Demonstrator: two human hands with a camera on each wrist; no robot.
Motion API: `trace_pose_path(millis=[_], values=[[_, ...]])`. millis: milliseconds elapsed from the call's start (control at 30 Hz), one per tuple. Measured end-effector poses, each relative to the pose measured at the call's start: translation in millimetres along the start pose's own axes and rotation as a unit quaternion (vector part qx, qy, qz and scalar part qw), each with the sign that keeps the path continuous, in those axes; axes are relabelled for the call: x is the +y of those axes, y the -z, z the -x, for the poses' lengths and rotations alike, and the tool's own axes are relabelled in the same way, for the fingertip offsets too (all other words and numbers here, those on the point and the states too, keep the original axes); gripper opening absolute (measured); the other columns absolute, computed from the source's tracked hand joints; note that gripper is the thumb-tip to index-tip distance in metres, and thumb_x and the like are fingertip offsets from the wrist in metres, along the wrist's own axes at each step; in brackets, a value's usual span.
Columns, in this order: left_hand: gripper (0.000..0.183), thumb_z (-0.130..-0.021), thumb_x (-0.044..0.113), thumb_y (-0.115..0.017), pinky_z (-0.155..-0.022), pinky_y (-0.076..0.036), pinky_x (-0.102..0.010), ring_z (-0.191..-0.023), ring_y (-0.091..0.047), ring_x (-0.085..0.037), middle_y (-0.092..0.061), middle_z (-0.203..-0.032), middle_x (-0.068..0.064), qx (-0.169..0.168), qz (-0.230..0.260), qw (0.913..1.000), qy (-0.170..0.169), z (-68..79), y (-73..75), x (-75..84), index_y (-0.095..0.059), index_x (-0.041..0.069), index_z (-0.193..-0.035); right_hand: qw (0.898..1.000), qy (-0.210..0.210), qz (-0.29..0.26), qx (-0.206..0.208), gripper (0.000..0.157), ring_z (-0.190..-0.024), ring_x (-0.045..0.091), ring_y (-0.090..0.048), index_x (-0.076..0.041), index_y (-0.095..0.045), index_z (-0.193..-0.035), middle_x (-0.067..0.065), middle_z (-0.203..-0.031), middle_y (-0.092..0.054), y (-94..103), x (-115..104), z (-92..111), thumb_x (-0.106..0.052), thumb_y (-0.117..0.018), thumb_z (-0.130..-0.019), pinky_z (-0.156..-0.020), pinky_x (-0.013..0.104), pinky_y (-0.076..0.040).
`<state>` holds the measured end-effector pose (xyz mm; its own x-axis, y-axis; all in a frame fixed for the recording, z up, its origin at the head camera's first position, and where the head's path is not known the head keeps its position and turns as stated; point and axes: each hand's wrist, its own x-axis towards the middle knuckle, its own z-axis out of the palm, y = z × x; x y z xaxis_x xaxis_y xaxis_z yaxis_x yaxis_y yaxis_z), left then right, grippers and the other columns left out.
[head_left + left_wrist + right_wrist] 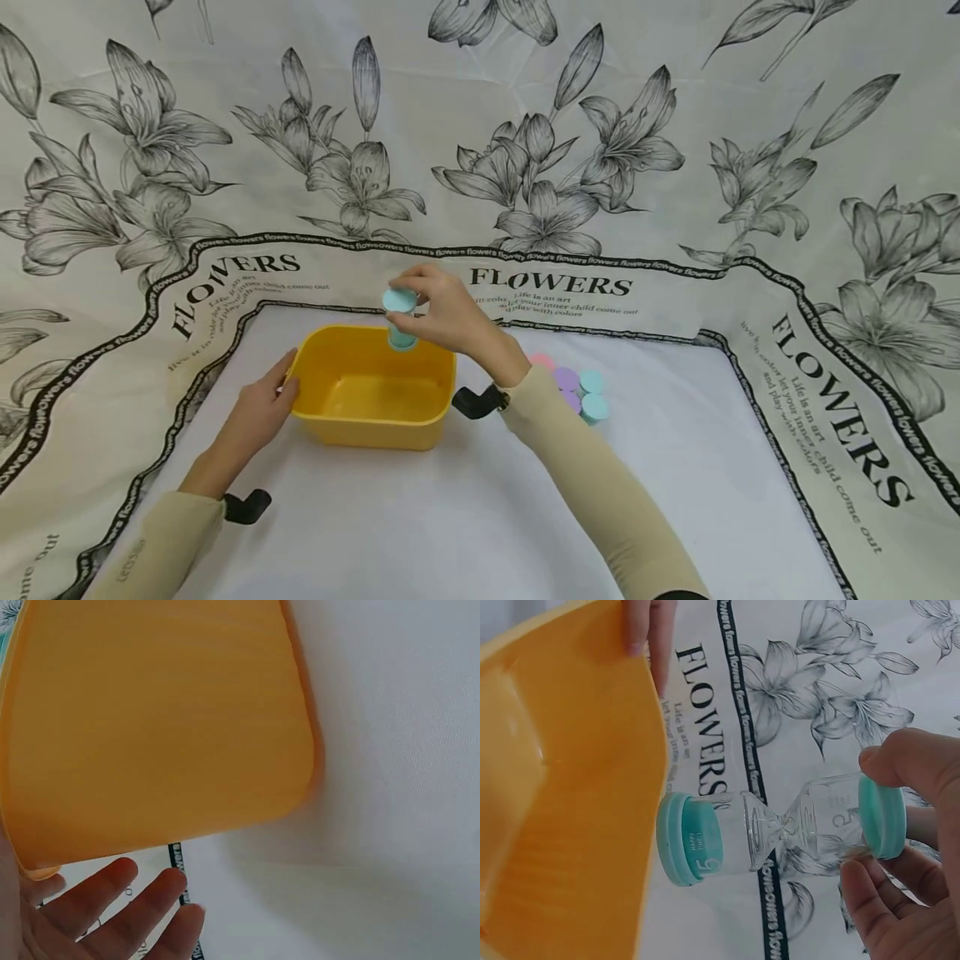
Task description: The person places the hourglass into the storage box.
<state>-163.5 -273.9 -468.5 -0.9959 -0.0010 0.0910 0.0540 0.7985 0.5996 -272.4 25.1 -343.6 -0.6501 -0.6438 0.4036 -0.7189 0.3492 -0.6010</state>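
Note:
My right hand (pixel 442 310) pinches an hourglass sand timer (pixel 780 829) by one teal end cap, thumb on one side and fingertips on the other. It has clear bulbs, a "5" printed on it and teal sand gathered at the far end. In the head view the timer is held roughly upright over the back rim of a yellow plastic tub (pixel 367 433). My left hand (pixel 262 406) holds the tub's left rim; in the left wrist view its other fingers (pixel 131 915) extend spread past the tub wall.
Right of the tub, partly behind my right forearm, several pieces with round pink, purple and teal caps (pixel 592 407) stand grouped on the white cloth (pixel 420 533). A flower-printed cloth (pixel 525 217) rises behind and at the sides, with a black-edged border.

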Motion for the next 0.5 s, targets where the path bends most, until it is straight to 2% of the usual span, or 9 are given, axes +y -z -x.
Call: trace_pose_path(millis=[133, 233, 300, 400, 500], values=[[0.058, -0.111, 0.019, -0.033, -0.111, -0.042, -0.065, -0.141, -0.044, -0.052, -0.032, -0.161, -0.033, -0.029, -0.002, 0.9984, -0.047, -3.2, 0.2, -0.2, -0.017, -0.003, -0.162, 1.000, 0.004, -0.007, -0.019, 0.044, -0.104, 0.021, -0.065, 0.003, -0.068, -0.130, 0.016, -0.127, -0.064, -14.8, 1, -4, -0.016, -0.078, -0.091, -0.087, 0.023, -0.057], [0.060, -0.109, 0.012, -0.037, -0.121, -0.024, -0.065, -0.151, -0.026, -0.052, -0.021, -0.166, -0.033, -0.047, -0.005, 0.9958, -0.078, -4.2, 2.4, -0.2, -0.013, -0.008, -0.161, 0.999, 0.007, -0.016, -0.037, 0.044, -0.104, 0.022, -0.066, 0.003, -0.067, -0.131, 0.017, -0.128, -0.064, -25.3, 0, -8, -0.016, -0.077, -0.092, -0.088, 0.023, -0.058], [0.064, -0.109, 0.013, -0.039, -0.125, -0.017, -0.064, -0.155, -0.017, -0.050, -0.013, -0.168, -0.032, -0.065, -0.006, 0.9943, -0.084, -5.0, 2.3, -0.2, -0.009, -0.009, -0.161, 0.999, 0.002, -0.020, -0.046, 0.045, -0.104, 0.022, -0.066, 0.003, -0.067, -0.132, 0.017, -0.130, -0.063, -31.5, 1, -9, -0.016, -0.077, -0.092, -0.087, 0.021, -0.057], [0.071, -0.110, 0.022, -0.041, -0.126, -0.013, -0.062, -0.157, -0.010, -0.047, -0.005, -0.170, -0.029, -0.087, -0.015, 0.9933, -0.074, -6.1, -0.2, -0.3, -0.002, -0.006, -0.162, 0.998, -0.014, -0.024, -0.062, 0.045, -0.104, 0.021, -0.066, 0.001, -0.066, -0.133, 0.016, -0.131, -0.062, -39.9, 3, -9, -0.016, -0.077, -0.093, -0.087, 0.018, -0.056], [0.075, -0.109, 0.026, -0.043, -0.125, -0.016, -0.064, -0.157, -0.011, -0.047, -0.004, -0.171, -0.027, -0.091, -0.024, 0.9932, -0.068, -7.9, -4.1, -0.5, 0.000, -0.004, -0.163, 0.996, -0.025, -0.033, -0.076, 0.046, -0.105, 0.022, -0.067, 0.001, -0.066, -0.134, 0.017, -0.133, -0.061, -47.2, 6, -9, -0.016, -0.076, -0.093, -0.087, 0.017, -0.056]])
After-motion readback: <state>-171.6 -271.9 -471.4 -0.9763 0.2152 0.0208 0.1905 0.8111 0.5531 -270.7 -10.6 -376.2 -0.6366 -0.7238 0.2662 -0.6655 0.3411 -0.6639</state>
